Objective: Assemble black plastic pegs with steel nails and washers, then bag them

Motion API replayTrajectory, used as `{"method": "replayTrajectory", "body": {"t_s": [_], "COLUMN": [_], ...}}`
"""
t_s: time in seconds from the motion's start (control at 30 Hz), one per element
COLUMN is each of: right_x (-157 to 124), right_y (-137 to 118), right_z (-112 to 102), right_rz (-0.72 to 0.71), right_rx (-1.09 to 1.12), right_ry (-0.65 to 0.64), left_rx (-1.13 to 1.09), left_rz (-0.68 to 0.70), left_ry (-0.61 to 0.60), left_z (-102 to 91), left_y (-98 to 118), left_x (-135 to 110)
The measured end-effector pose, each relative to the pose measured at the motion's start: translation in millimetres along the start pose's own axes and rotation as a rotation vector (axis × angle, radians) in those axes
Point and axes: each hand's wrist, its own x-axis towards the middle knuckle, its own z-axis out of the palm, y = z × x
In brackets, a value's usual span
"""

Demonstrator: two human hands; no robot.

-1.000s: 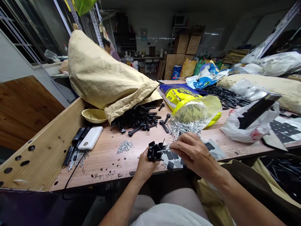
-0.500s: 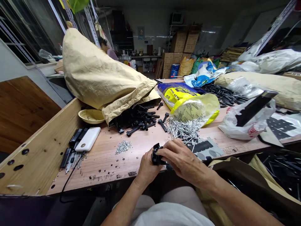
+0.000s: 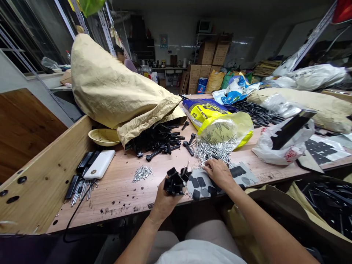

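Note:
My left hand is closed round a bundle of black plastic parts with a metal pin sticking up from it, held just above the table's near edge. To its right, my right hand reaches onto the table at the near rim of a heap of silver pins. Its fingers are bent down onto the pins, and what they hold, if anything, is hidden. A pile of black plastic parts spills from a tan paper sack behind.
A yellow plastic bag lies behind the pins. Small silver washers, a white power bank and a yellow dish sit at left. A white bag lies at right. The raised wooden side board bounds the left. A person sits behind the sack.
My right hand has left the black bundle and moved forward to the pin heap. My left hand has lifted the bundle slightly leftward.

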Motion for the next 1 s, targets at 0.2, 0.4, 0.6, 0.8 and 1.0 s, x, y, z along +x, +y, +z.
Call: {"method": "replayTrajectory", "body": {"t_s": [0.2, 0.4, 0.6, 0.8, 1.0], "right_x": [13, 7, -3, -8, -16], "right_y": [-13, -7, -3, -35, -84], "right_z": [12, -4, -26, -75, -128], "right_rz": [0.102, 0.117, 0.134, 0.046, -0.284], "right_rx": [0.136, 0.215, 0.592, 1.149, 0.945], "right_ry": [-0.013, -0.074, -0.250, -0.268, -0.012], "left_rx": [0.000, -0.016, 0.009, 0.213, 0.513], "left_rz": [0.030, 0.031, 0.038, 0.135, 0.280], "left_ry": [-0.017, 0.048, 0.062, -0.014, -0.088], "left_z": [0.6, -2.3, -3.3, -3.6, 4.3], "left_y": [0, 3, -1, -2, 10], "left_x": [0, 3, 9, 8, 7]}}
